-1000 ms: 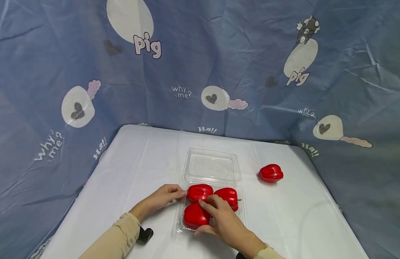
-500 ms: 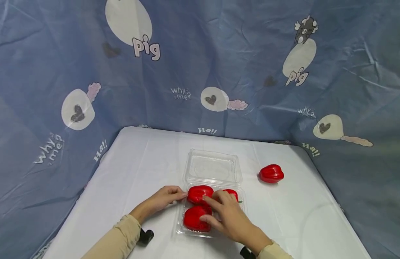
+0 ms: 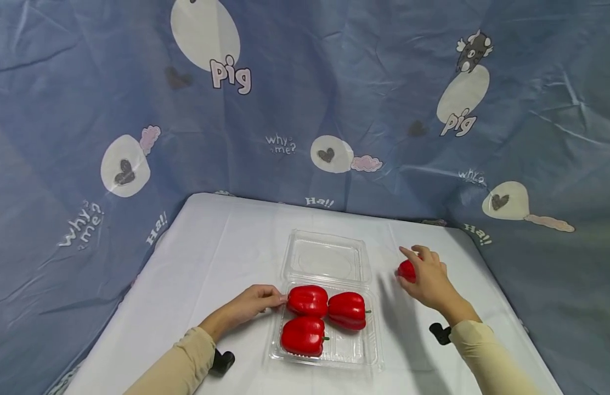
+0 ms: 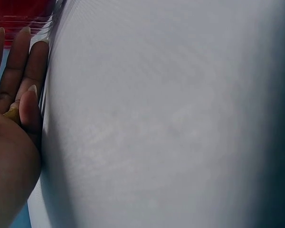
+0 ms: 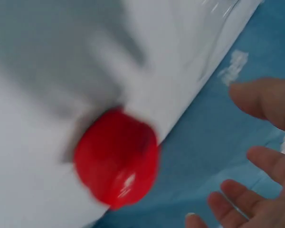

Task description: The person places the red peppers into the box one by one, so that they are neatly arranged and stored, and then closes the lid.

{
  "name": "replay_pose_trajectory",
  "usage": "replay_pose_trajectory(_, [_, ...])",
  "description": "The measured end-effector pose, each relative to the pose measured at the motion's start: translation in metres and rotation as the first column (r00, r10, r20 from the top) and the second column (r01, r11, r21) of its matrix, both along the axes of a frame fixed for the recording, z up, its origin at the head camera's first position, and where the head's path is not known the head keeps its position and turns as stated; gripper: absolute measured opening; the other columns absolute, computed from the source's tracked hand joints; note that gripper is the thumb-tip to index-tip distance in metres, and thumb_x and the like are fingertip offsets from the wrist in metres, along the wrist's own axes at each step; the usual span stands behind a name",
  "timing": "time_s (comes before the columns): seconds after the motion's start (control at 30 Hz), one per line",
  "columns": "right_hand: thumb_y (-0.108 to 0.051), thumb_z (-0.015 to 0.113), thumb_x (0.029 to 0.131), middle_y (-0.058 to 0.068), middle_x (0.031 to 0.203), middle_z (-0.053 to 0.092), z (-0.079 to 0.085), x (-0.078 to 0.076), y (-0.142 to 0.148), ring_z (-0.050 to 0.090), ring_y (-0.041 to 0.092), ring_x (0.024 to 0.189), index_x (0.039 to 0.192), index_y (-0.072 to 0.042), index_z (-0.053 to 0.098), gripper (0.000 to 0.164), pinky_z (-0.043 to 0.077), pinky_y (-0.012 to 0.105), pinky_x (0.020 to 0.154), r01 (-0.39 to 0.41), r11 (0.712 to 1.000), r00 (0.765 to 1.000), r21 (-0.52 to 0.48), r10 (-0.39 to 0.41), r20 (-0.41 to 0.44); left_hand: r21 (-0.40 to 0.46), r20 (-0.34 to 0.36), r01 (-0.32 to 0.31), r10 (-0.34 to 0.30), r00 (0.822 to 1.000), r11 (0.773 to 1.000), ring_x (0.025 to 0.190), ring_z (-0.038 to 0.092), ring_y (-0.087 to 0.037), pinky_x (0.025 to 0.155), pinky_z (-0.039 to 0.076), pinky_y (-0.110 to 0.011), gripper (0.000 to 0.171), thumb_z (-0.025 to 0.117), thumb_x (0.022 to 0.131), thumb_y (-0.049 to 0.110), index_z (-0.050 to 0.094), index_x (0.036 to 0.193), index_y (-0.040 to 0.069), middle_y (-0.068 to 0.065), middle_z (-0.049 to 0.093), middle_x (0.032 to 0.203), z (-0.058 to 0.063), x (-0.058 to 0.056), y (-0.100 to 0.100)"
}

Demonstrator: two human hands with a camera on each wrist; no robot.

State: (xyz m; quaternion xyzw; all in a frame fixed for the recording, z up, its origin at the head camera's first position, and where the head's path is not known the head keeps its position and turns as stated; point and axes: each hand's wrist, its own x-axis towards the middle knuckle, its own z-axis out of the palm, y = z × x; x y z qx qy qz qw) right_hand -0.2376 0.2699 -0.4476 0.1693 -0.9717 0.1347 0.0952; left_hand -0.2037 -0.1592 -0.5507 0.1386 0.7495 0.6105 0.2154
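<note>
An opened clear plastic clamshell box [image 3: 351, 351] stands mid-table and holds several red bell peppers. Two lie in its back row, a left pepper [image 3: 307, 300] and a right pepper [image 3: 346, 311]; a front pepper [image 3: 303, 336] lies at front left. My left hand [image 3: 253, 304] touches the box's left edge with its fingertips; in the left wrist view its fingers [image 4: 33, 71] look fairly straight. Over the lone red bell pepper [image 3: 406, 270] at the right, my right hand [image 3: 430, 280] hovers with fingers spread. The right wrist view shows that pepper [image 5: 118, 159] apart from the fingers.
The box's transparent lid [image 3: 327, 257] lies folded back behind it. A white cloth covers the table [image 3: 226, 236]. Blue printed fabric [image 3: 285, 82] hangs around the back and sides. Black wrist mounts show below the left sleeve [image 3: 179, 356] and by the right sleeve [image 3: 492, 351].
My right hand has left the peppers in the box and moved right and away to the lone pepper. The front pepper now sits uncovered. The left hand has stayed at the box edge.
</note>
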Motion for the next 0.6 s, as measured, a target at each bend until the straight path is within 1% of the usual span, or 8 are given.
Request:
replay_pose_trajectory(0.1, [-0.022, 0.080, 0.079, 0.033, 0.142, 0.034, -0.002, -0.010, 0.022, 0.032, 0.053, 0.124, 0.146, -0.005, 0.043, 0.078, 0.031, 0.066, 0.086, 0.072, 0.997, 0.992, 0.013, -0.073, 0.104, 0.003, 0.001, -0.001, 0.001, 1.000, 1.000, 0.085, 0.049, -0.019, 0.073, 0.039, -0.032, 0.030, 0.065, 0.096, 0.032, 0.066, 0.092, 0.003, -0.004, 0.061, 0.089, 0.000, 0.000, -0.001])
replay_pose_trajectory(0.2, [-0.024, 0.081, 0.079, 0.035, 0.143, 0.030, -0.008, -0.017, 0.039, 0.029, 0.056, 0.125, 0.148, -0.004, 0.038, 0.083, 0.031, 0.066, 0.085, 0.126, 0.992, 0.978, 0.003, -0.125, 0.166, 0.001, 0.000, -0.006, 0.006, 1.000, 1.000, 0.085, 0.049, -0.018, 0.073, 0.039, -0.032, 0.030, 0.064, 0.096, 0.032, 0.066, 0.092, 0.002, -0.003, 0.061, 0.088, 0.000, 0.000, 0.000])
replay_pose_trajectory(0.3, [-0.026, 0.083, 0.077, 0.037, 0.143, 0.028, -0.015, -0.023, 0.049, 0.029, 0.057, 0.125, 0.148, -0.004, 0.036, 0.088, 0.032, 0.066, 0.084, 0.154, 0.988, 0.968, 0.003, -0.152, 0.201, -0.002, 0.004, -0.013, 0.013, 1.000, 1.000, 0.086, 0.049, -0.018, 0.074, 0.040, -0.032, 0.030, 0.064, 0.096, 0.032, 0.066, 0.092, 0.002, -0.003, 0.061, 0.089, 0.000, 0.001, 0.000])
replay_pose_trajectory(0.4, [-0.027, 0.085, 0.075, 0.039, 0.143, 0.026, -0.022, -0.027, 0.055, 0.028, 0.059, 0.125, 0.149, -0.004, 0.035, 0.092, 0.032, 0.068, 0.084, 0.161, 0.987, 0.960, 0.005, -0.157, 0.233, -0.001, 0.010, -0.016, 0.016, 1.000, 1.000, 0.088, 0.050, -0.018, 0.075, 0.040, -0.032, 0.029, 0.064, 0.096, 0.032, 0.066, 0.093, 0.003, -0.002, 0.061, 0.090, 0.000, 0.001, 0.000])
replay_pose_trajectory(0.6, [-0.025, 0.086, 0.073, 0.041, 0.142, 0.025, -0.034, -0.032, 0.060, 0.030, 0.063, 0.123, 0.148, -0.004, 0.035, 0.093, 0.033, 0.073, 0.083, 0.164, 0.986, 0.954, 0.013, -0.162, 0.251, 0.009, 0.031, -0.019, 0.019, 0.999, 1.000, 0.089, 0.050, -0.018, 0.076, 0.040, -0.032, 0.029, 0.065, 0.096, 0.033, 0.067, 0.093, 0.003, -0.002, 0.061, 0.091, 0.002, 0.002, 0.001])
